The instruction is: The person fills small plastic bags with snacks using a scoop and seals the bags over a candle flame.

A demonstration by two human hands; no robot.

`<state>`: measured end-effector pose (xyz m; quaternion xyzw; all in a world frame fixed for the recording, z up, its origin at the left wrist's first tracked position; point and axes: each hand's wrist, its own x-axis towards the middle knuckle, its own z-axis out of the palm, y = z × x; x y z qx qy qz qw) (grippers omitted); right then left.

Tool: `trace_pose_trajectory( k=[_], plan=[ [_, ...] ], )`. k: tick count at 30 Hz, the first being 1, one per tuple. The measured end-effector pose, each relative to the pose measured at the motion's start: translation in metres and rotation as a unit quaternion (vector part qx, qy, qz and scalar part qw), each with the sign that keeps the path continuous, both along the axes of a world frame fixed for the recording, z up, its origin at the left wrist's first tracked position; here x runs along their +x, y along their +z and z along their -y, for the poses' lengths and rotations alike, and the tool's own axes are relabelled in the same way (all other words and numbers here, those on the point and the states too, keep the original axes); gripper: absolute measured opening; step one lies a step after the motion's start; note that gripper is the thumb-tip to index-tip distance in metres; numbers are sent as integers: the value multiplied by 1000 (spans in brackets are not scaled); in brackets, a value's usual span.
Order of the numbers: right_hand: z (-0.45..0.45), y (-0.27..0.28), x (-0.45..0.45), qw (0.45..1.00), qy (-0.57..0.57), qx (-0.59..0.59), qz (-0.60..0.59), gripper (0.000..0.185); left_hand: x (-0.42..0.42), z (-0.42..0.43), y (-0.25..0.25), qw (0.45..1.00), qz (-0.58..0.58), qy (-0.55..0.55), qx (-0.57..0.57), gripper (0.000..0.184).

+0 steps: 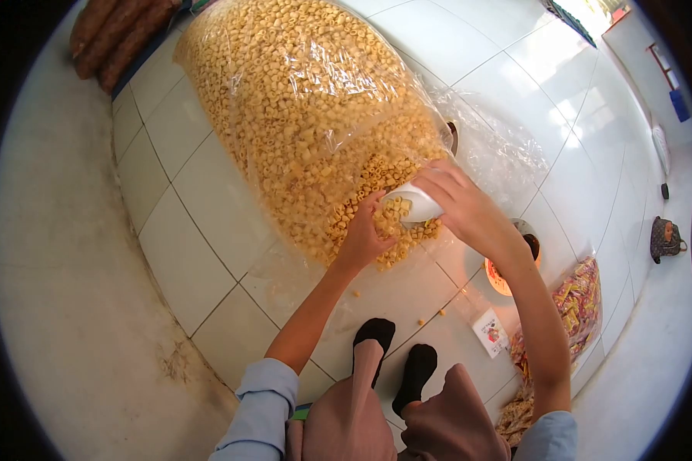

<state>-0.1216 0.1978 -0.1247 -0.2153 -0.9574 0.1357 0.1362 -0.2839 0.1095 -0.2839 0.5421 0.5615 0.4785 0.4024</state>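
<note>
A huge clear plastic bag [284, 100] lies on the floor, full of small yellow ring-shaped snacks [346, 219] that show bare at its near, opened end. My right hand [460, 201] is closed around a white cup [421, 201], tilted on its side with its mouth toward the left. Ring snacks sit in the cup's mouth. Cupped at that mouth, my left hand [365, 237] has its thumb and fingers apart, with snacks between it and the cup. Its palm is hidden.
Brown sacks [119, 34] stand at the upper left by the wall. To the right are a round container [504, 273], a printed card [490, 333] and a bag of colourful packets [578, 303]. Loose snacks [421, 322] lie near my feet. A small bag [667, 240] sits far right.
</note>
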Motion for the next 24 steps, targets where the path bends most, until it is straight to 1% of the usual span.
trace_pose_trajectory(
  k=[2, 4, 5, 7, 8, 9, 10, 11, 12, 13, 14, 16, 17, 18, 19, 20, 22, 23, 24],
  plan=[
    [-5, -8, 6, 1000, -20, -3, -4, 45, -1, 1, 2, 1000, 3, -1, 4, 76],
    [-10, -33, 14, 988, -103, -101, -61, 52, -3, 1, 3, 1000, 4, -3, 10, 76],
    [-13, -56, 21, 988, -102, -100, -63, 52, -5, 1, 2, 1000, 2, -10, 6, 76],
    [-14, -111, 30, 974, -167, -140, -66, 58, -9, 0, 0, 1000, -5, -18, 1, 77],
    [-9, -128, 29, 973, -167, -141, -68, 58, -11, 0, -3, 999, -35, -34, 16, 78],
    [-1, -138, 25, 961, -198, -172, -84, 57, -12, 0, -4, 996, -64, -51, 29, 80],
    [6, -146, 25, 947, -229, -204, -100, 57, -12, 1, -5, 996, -64, -53, 26, 80],
    [13, -153, 26, 945, -231, -207, -100, 57, -13, 1, -6, 997, -16, -62, 46, 76],
    [19, -154, 21, 947, -251, -160, -125, 53, -14, 0, -7, 995, 32, -73, 66, 73],
    [23, -150, 13, 946, -267, -112, -148, 48, -15, -1, -9, 995, 31, -73, 65, 73],
    [26, -144, 7, 946, -267, -112, -148, 48, -16, -2, -11, 995, 41, -71, 60, 70],
    [32, -113, -5, 943, -165, -196, -213, 37, -14, -4, -10, 995, 52, -70, 56, 66],
    [36, -103, -12, 943, -165, -196, -213, 37, -14, -5, -8, 993, 56, -72, 71, 61],
    [40, -93, -17, 930, -158, -242, -228, 32, -13, -7, -6, 991, 61, -75, 90, 56],
    [42, -87, -20, 914, -150, -289, -244, 27, -12, -9, -4, 991, 61, -75, 92, 56],
    [42, -89, -21, 914, -150, -288, -244, 27, -12, -10, -4, 991, 50, -69, 108, 53],
    [39, -93, -24, 932, -141, -249, -223, 16, -12, -13, 4, 989, 36, -60, 130, 50],
    [39, -97, -25, 932, -141, -249, -223, 16, -11, -11, 6, 989, 73, -69, 105, 49],
    [39, -96, -28, 918, -150, -276, -242, 13, -10, -11, 8, 988, 108, -77, 82, 48]
  ],
)
